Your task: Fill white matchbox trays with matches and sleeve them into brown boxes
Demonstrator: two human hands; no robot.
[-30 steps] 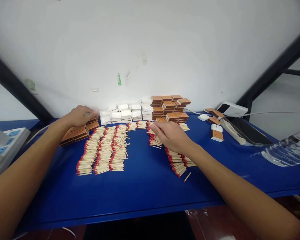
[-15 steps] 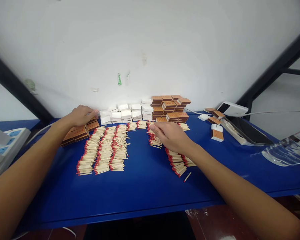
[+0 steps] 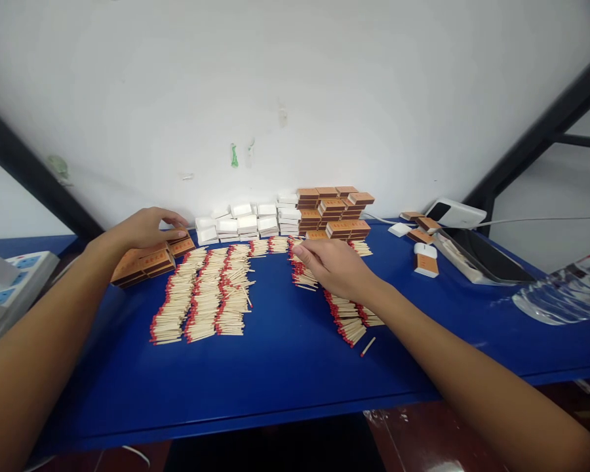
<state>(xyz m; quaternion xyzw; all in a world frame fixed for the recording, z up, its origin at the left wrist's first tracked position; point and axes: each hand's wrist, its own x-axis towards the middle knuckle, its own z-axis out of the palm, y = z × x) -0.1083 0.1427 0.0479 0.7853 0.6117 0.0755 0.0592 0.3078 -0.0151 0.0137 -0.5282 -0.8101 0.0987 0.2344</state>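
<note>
At the far left of the table, my left hand is over the stacked brown matchboxes, thumb and fingers apart, touching or just above the upper boxes. My right hand rests closed over the right-hand rows of matches, with the thumb pressed along the curled fingers. What it may hold is hidden beneath it. Three long rows of red-tipped matches lie between my hands, to the left. One loose match lies in front of the right rows.
White matchbox trays stand piled along the wall, beside a taller stack of brown matchboxes. To the right are a white power bank, a dark phone, loose boxes and clear plastic wrapping. A power strip sits at left.
My left hand's fingers have spread apart and drawn slightly left over the brown boxes; the near-left boxes appear shifted a little left. My right hand has stayed in place.
</note>
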